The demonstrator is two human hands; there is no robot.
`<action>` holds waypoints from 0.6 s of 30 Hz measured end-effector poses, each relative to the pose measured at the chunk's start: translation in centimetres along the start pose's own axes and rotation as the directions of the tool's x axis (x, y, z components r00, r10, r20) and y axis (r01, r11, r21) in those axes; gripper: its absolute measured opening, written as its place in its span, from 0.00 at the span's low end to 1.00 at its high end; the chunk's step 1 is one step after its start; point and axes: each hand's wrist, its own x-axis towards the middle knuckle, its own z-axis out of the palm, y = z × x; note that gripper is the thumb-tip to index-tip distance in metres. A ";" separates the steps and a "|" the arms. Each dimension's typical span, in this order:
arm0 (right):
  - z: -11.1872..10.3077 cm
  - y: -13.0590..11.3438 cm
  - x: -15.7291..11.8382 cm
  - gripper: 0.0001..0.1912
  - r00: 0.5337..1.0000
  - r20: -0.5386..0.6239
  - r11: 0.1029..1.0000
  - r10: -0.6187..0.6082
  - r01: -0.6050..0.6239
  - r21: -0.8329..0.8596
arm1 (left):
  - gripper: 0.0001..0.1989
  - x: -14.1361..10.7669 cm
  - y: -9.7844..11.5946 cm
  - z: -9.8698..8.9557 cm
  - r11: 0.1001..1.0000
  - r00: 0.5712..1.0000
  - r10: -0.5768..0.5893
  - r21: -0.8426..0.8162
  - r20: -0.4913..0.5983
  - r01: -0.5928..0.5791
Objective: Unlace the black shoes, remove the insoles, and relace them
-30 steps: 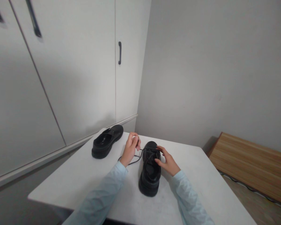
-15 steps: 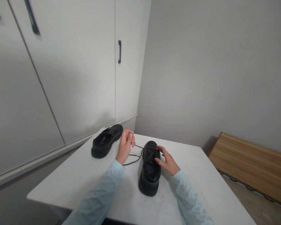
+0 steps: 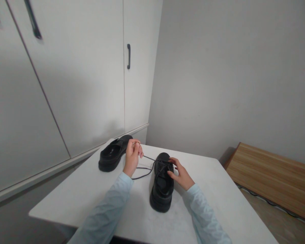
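A black shoe [image 3: 162, 193] stands on the white table, toe toward the wall. My left hand [image 3: 133, 154], raised to its left, pinches a black shoelace [image 3: 149, 158] that runs taut to the shoe's front. A second stretch of lace curves over the table below that hand. At the shoe's right side, my right hand [image 3: 181, 174] grips the lacing area between thumb and fingers. Another black shoe [image 3: 109, 157] lies at the table's left back, partly behind my left hand.
The white table [image 3: 218, 200] reaches toward a grey wall. White cabinets [image 3: 86, 84] with dark handles rise at the left. To the right, beyond the table, is a wooden board [image 3: 274, 179] with a dark cable along its lower edge.
My left hand has moved a little to the left and up, drawing the lace with it. My right hand stays at the shoe.
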 end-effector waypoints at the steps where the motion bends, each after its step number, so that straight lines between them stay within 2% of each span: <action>1: 0.0 -0.1 0.0 0.29 1.000 -0.002 1.000 0.002 -0.002 0.003 | 0.10 0.1 -0.1 -0.2 0.999 1.000 -0.010 0.041 0.028 0.009; 5: 0.0 -0.4 0.0 0.30 1.000 -0.005 1.000 0.008 -0.008 0.016 | 0.10 0.1 -0.5 -0.8 0.949 0.970 -0.114 0.313 0.215 0.042; 8: 0.1 -0.5 -0.1 0.28 1.000 -0.019 1.000 -0.004 0.004 0.030 | 0.10 -0.2 -0.4 -0.5 0.885 0.909 -0.216 0.464 0.357 0.028; 11: 0.3 -0.9 -0.1 0.24 0.998 -0.044 0.999 -0.048 0.049 0.021 | 0.11 -0.7 -0.1 0.0 0.869 0.840 -0.267 0.495 0.473 -0.002; 14: 0.5 -1.6 -0.1 0.20 0.986 -0.091 0.990 -0.139 0.138 -0.018 | 0.09 -1.1 -0.3 0.3 0.860 0.796 -0.297 0.509 0.527 -0.016; 18: 0.7 -2.5 -0.1 0.12 0.972 -0.136 0.981 -0.192 0.184 -0.069 | 0.08 -1.5 -0.6 0.4 0.836 0.771 -0.350 0.549 0.532 0.001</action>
